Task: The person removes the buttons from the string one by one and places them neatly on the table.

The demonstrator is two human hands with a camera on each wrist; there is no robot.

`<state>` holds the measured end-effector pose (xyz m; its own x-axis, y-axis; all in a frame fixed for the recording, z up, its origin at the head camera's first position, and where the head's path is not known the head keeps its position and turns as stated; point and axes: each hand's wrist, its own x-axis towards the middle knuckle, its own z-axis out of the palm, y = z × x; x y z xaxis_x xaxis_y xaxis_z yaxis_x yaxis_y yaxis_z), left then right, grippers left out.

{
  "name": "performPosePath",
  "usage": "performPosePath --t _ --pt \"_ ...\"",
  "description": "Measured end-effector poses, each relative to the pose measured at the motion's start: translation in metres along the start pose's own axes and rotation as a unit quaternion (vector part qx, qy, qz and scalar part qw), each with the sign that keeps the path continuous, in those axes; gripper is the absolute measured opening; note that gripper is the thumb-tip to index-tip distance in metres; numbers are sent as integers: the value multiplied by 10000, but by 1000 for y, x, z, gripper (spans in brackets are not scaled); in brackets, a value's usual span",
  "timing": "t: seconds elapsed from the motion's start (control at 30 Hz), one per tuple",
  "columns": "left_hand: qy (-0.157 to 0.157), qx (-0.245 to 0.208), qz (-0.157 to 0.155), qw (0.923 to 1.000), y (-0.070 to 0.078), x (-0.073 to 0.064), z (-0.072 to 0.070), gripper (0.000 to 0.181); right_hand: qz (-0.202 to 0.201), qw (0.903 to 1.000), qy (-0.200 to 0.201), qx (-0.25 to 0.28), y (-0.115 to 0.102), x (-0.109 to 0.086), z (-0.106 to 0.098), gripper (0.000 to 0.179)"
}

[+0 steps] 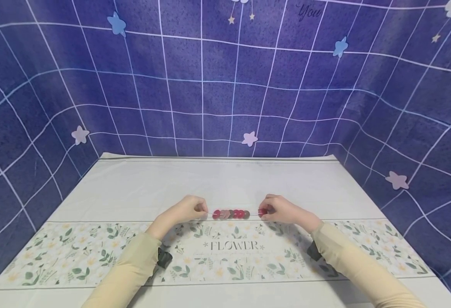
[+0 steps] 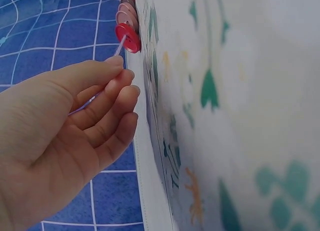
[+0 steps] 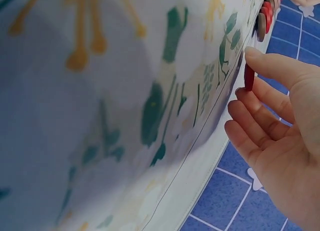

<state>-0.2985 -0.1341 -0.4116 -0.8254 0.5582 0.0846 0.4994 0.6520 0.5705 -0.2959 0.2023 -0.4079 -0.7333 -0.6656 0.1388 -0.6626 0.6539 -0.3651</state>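
A row of red, pink and brown buttons hangs on a thin pale string between the two hands, close over the table. At the row's left end my left hand pinches the string between thumb and forefinger, just short of a red button with holes. On the right, my right hand pinches a single red button by its edge. That button is apart from the row, with a stretch of string between them. The other fingers of both hands are loosely bent.
A white cloth covers the table, with a flower-print band lettered FLOWER across it. Blue grid-patterned curtains with stars surround the back and sides. Dark bands sit at both wrists over pale sleeves.
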Motion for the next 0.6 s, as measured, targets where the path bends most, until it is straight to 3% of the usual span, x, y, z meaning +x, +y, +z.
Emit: performPosePath --t 0.6 --pt "-28 58 12 10000 -3 0 1 4 -74 10000 26 17 3 -2 -1 20"
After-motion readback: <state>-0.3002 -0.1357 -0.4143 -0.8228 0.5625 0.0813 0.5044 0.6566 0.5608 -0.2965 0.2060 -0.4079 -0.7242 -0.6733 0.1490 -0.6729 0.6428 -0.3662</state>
